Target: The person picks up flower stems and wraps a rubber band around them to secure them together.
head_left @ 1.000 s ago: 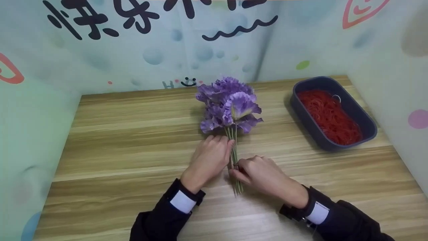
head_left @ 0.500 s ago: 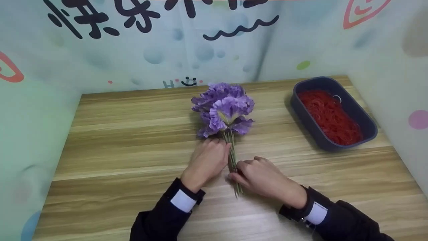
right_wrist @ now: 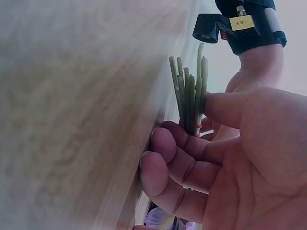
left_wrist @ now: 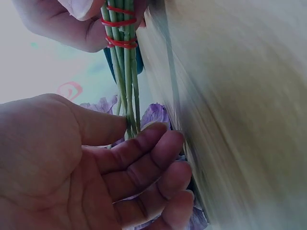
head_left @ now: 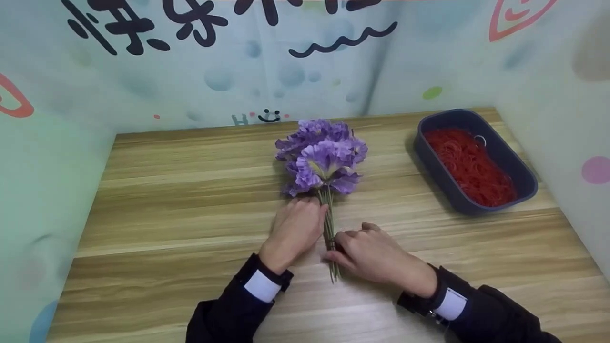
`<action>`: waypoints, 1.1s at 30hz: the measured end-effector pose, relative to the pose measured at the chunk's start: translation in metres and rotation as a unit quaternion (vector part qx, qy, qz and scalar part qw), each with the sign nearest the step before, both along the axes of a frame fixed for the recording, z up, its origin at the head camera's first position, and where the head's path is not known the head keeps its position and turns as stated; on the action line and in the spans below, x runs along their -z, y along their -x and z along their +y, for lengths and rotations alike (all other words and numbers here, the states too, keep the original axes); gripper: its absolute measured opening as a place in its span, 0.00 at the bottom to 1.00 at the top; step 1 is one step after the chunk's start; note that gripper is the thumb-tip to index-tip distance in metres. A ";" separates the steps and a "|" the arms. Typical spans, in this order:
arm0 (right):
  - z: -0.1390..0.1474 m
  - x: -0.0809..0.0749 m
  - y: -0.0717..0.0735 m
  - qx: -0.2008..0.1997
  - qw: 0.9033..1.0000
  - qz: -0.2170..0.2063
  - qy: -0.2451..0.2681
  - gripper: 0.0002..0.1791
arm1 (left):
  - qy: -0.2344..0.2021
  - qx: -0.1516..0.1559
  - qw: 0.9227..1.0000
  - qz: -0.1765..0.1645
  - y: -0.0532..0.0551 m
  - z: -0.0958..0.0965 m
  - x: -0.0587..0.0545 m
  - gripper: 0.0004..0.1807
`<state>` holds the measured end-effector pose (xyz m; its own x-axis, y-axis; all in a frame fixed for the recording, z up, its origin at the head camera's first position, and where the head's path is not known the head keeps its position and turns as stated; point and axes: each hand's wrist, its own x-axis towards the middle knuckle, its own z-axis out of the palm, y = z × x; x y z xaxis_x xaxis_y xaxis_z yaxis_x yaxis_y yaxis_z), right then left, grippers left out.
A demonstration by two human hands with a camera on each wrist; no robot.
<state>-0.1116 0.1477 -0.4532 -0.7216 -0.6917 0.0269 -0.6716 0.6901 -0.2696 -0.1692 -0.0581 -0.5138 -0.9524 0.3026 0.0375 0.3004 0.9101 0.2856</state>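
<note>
A bunch of purple flowers [head_left: 326, 157] lies just above the table, blooms toward the back wall. Its thin green stems [left_wrist: 125, 81] run down toward the person. Just below the blooms, the left hand [head_left: 298, 224] pinches the stems between thumb and curled fingers. Lower down, near the cut ends, the right hand [head_left: 374, 252] grips the same stems. A red rubber band [left_wrist: 120, 23] is wound several times round the stems, at the right hand's fingers in the left wrist view. In the right wrist view, the stem ends [right_wrist: 189, 86] stick out past the right thumb.
A dark blue tub [head_left: 441, 178] filled with red rubber bands [head_left: 469, 164] stands at the table's back right. A printed cloth [head_left: 190, 85] encloses the wooden table [head_left: 167, 205] at the back and sides.
The blooms have shifted slightly left and toward the person, and the bunch has turned a little in the hands. Both hands keep hold of the stems and have hardly moved.
</note>
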 end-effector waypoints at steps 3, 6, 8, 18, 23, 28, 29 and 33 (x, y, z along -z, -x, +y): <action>0.001 0.005 0.000 -0.004 1.000 0.012 0.008 0.23 | -0.005 0.000 1.000 0.003 0.000 0.001 0.001 0.25; 0.004 0.015 0.001 -0.009 0.999 0.040 0.021 0.26 | -0.004 0.005 1.000 0.004 -0.001 0.001 0.001 0.25; 0.005 0.020 0.002 -0.013 0.998 0.054 0.021 0.27 | -0.001 0.008 1.000 0.006 -0.002 0.000 0.000 0.24; 0.007 0.026 0.005 -0.027 0.997 0.066 0.020 0.20 | 0.003 0.010 1.000 0.014 -0.004 0.002 -0.001 0.23; 0.012 0.051 0.012 -0.026 0.996 0.076 0.033 0.23 | 0.009 0.007 1.000 0.002 -0.004 0.003 -0.001 0.24; 0.010 0.038 0.008 -0.030 0.996 0.079 0.021 0.21 | 0.004 0.008 1.000 0.002 -0.004 0.003 -0.002 0.24; 0.008 0.032 0.007 -0.029 0.997 0.076 0.015 0.20 | 0.003 0.008 1.000 0.002 -0.004 0.002 -0.002 0.23; 0.003 0.009 0.001 -0.024 0.999 0.049 -0.001 0.18 | 0.001 0.010 1.000 0.005 -0.005 0.002 -0.002 0.23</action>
<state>-0.1127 0.1511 -0.4624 -0.6821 -0.7252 0.0942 -0.7266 0.6575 -0.1993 -0.1645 -0.0565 -0.5115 -0.9459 0.3213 0.0459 0.3209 0.9045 0.2809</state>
